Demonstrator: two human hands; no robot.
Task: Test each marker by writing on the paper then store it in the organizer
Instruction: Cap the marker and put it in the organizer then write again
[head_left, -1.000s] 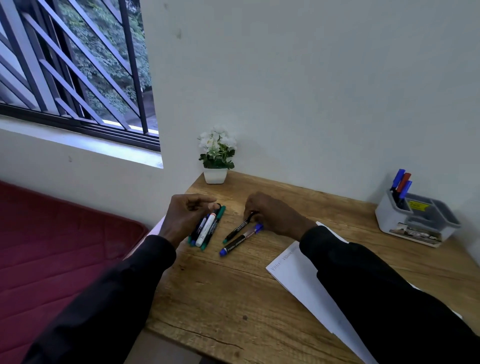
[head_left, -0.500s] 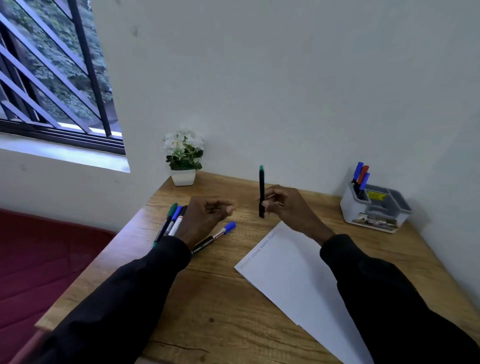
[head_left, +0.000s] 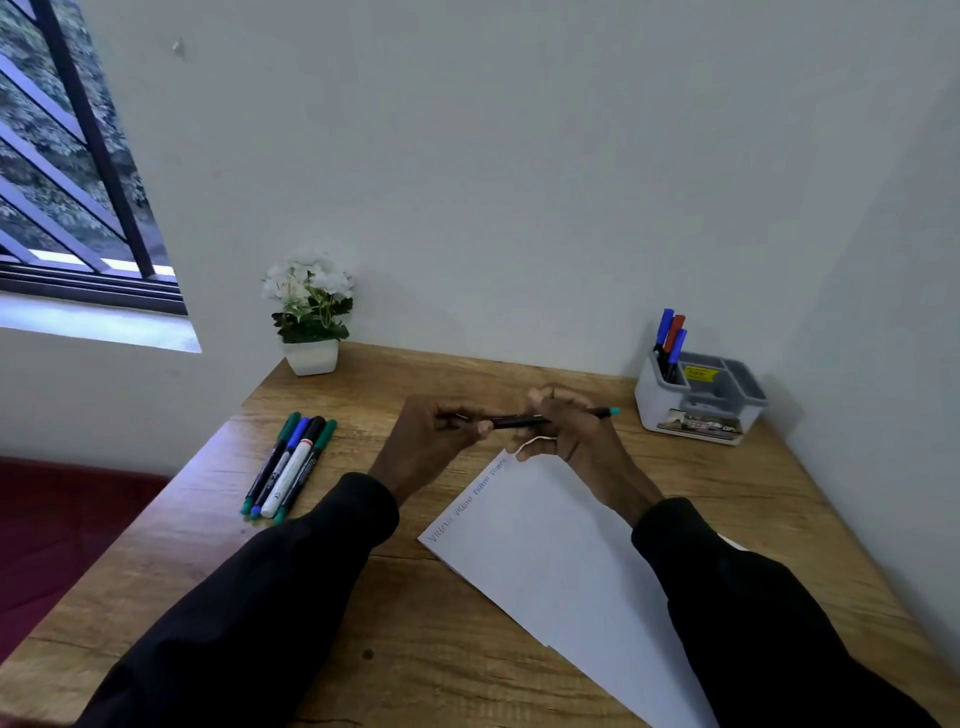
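Both my hands hold one black marker (head_left: 519, 420) level above the desk, its teal end pointing right toward the organizer. My left hand (head_left: 441, 436) grips the marker's left end and my right hand (head_left: 566, 426) grips its right part. Below them lies a white paper (head_left: 545, 551) with small writing along its upper left edge. Several markers (head_left: 288, 465) lie side by side at the left of the desk. A grey and white organizer (head_left: 701, 395) at the back right holds three upright markers (head_left: 670, 338), two blue and one red.
A small white pot of white flowers (head_left: 310, 317) stands at the back left of the wooden desk (head_left: 363, 623), against the wall. A barred window (head_left: 67, 171) is at the left, and a red surface (head_left: 62, 525) lies below the desk's left edge.
My right hand lifted a marker from the desk, held it upright, then turned it level. My left hand left the marker group and took hold of the marker's left end. The view shifted left.
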